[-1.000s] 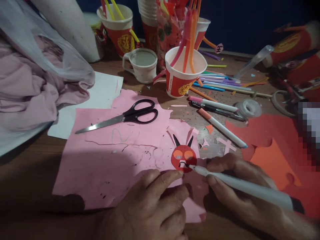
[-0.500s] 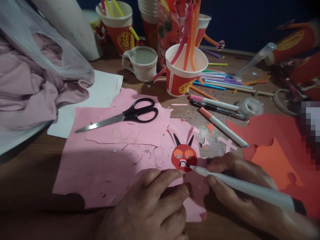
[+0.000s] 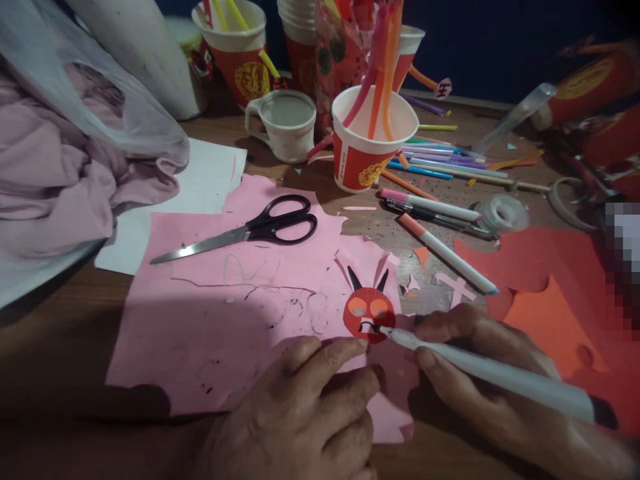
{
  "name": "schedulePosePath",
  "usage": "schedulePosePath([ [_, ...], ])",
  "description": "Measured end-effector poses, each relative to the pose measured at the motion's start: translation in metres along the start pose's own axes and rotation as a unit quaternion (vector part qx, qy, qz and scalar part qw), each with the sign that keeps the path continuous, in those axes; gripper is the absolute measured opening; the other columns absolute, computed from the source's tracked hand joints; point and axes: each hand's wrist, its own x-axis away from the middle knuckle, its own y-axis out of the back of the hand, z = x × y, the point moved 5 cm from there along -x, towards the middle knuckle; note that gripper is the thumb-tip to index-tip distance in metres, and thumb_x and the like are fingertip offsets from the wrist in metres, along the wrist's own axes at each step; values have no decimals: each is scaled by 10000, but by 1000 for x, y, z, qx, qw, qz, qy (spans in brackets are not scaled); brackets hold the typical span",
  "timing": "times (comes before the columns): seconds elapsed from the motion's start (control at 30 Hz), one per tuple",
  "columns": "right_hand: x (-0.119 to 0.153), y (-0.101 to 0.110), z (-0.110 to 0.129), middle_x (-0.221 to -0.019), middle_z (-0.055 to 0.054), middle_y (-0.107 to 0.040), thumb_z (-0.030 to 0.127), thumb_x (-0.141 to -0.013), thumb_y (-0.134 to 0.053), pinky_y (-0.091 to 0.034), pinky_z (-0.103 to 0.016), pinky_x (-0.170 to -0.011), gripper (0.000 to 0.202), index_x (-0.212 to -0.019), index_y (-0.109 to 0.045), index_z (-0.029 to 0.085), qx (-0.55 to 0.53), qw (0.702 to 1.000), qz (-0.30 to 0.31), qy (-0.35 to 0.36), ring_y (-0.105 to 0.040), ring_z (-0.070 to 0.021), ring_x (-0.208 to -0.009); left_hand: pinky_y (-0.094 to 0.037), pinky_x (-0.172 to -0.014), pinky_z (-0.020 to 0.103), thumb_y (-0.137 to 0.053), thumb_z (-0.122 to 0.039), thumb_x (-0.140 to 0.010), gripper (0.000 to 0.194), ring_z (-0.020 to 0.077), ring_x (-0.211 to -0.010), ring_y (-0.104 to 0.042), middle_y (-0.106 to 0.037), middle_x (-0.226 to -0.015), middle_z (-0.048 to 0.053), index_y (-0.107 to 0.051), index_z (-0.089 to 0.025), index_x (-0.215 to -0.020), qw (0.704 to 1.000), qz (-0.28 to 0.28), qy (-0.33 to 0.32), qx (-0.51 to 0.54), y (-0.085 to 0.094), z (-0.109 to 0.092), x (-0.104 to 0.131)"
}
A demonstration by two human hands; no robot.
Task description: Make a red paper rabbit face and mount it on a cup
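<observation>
A round red paper face (image 3: 351, 323) with black horns, orange eye patches and a pale mouth piece lies on a cut pink paper sheet (image 3: 190, 340). My right hand (image 3: 480, 380) is closed around a white felt-tip marker (image 3: 505, 370) with a dark rear end. The marker's tip touches the face at the right end of a curved black mouth line. My left hand (image 3: 310, 407) rests on the pink sheet with fingers stretched out, its index fingertip at the face's lower edge. Black-handled scissors (image 3: 240, 232) lie on the same sheet, away from both hands.
A red-and-white paper cup (image 3: 365, 157) holding bent straws stands behind the face, beside a white mug (image 3: 287, 127). Capped markers (image 3: 445, 250), a tape roll (image 3: 501, 213) and paper scraps lie to the right, near red paper (image 3: 565, 267). A plastic bag (image 3: 135, 113) with cloth fills the left.
The marker tip has shifted very slightly up and left on the mouth piece. My left hand stays in place, and the view has barely moved.
</observation>
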Motion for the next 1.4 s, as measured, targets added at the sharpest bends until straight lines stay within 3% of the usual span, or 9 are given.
schedulePosePath([
  [0.63,-2,-3,-1,-453,73,-590,179,-789,-515,-409,-173,-339,104,-722,-473,247,2,1000,16,12,-559,-97,-359,-300,-902,387,-614,-369,-813,182,272,-1141,-454,-641,-1073,-6,-624,-188,-805,1000,11,-6,2,-1,-1,0],
  [0.83,-2,-2,0,-569,49,-661,191,-803,-525,-445,-161,-377,67,-772,-502,246,3,1000,13,3,-611,-97,-434,-291,-924,382,-587,-379,-827,182,253,-1129,-464,-644,-1067,-28,-624,-204,-795,1000,11,0,-13,-1,1,-1],
  [1.0,-1,-2,0,-545,56,-636,171,-790,-517,-459,-173,-417,82,-753,-495,241,7,1000,12,1,-598,-96,-433,-294,-906,384,-577,-388,-836,197,259,-1124,-467,-643,-1064,-21,-622,-199,-804,1000,1,-5,-10,0,-1,0],
  [1.4,-1,-2,-2,-504,30,-634,209,-798,-518,-434,-197,-351,100,-702,-507,238,20,999,34,-12,-612,-131,-426,-301,-915,373,-599,-365,-830,174,249,-1144,-463,-648,-1061,-15,-631,-196,-801,1000,9,3,9,1,-1,0],
])
